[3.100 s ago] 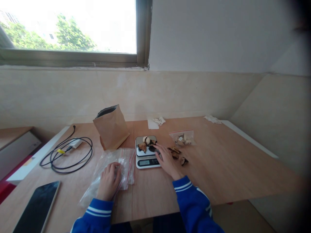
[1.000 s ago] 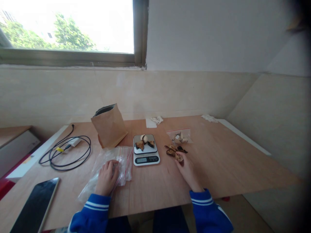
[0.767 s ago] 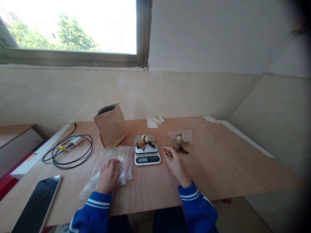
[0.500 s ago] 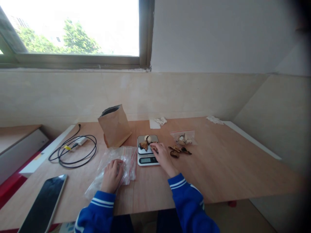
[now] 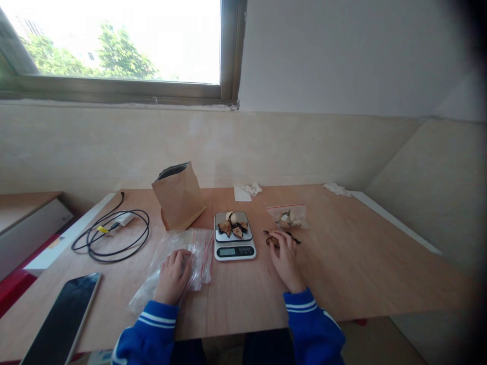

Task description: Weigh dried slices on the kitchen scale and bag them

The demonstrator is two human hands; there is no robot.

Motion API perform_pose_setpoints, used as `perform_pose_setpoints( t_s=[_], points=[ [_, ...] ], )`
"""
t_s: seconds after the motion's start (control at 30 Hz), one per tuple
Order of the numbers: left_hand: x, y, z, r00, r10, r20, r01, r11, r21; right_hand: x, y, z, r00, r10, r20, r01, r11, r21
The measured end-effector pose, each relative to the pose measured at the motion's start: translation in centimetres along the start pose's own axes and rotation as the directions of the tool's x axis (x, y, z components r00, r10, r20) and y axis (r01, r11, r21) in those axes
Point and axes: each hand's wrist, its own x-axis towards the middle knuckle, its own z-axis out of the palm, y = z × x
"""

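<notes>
A small digital kitchen scale (image 5: 234, 250) stands mid-table with several dried brown and pale pieces (image 5: 232, 226) on its platform. My right hand (image 5: 286, 259) lies to the right of it, fingertips on a little heap of dark dried pieces (image 5: 272, 238) on the wood; whether they pinch one is hidden. My left hand (image 5: 173, 276) rests flat, fingers apart, on a stack of clear zip bags with red strips (image 5: 198, 243). A filled zip bag (image 5: 288, 218) lies just beyond the heap.
A brown paper pouch (image 5: 178, 196) stands open behind the scale. A coiled black cable with a charger (image 5: 110, 238) lies at the left, a dark phone (image 5: 63, 319) at the near left edge. Crumpled tissues (image 5: 251, 189) sit by the wall.
My right hand carried a piece from the heap to the scale and has returned to the heap; the scale holds one more piece. The left hand stayed on the bags.
</notes>
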Motion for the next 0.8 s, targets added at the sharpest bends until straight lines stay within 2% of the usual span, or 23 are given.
perform_pose_setpoints(
  t_s=[0.2,0.47,0.8],
  points=[
    [-0.08,-0.06,0.03,1.000,-0.004,0.008,0.004,1.000,0.007,-1.26,0.93,0.21,0.998,-0.005,0.065,0.009,0.998,-0.059],
    [-0.09,0.10,-0.16,1.000,-0.001,0.010,0.001,1.000,0.003,-1.25,1.04,0.10,0.989,0.027,0.144,-0.026,1.000,-0.010],
    [-0.11,0.22,-0.18,1.000,0.006,-0.011,-0.006,1.000,-0.008,-1.07,0.43,-0.44,0.991,0.060,0.117,-0.070,0.994,0.080]
  ],
)
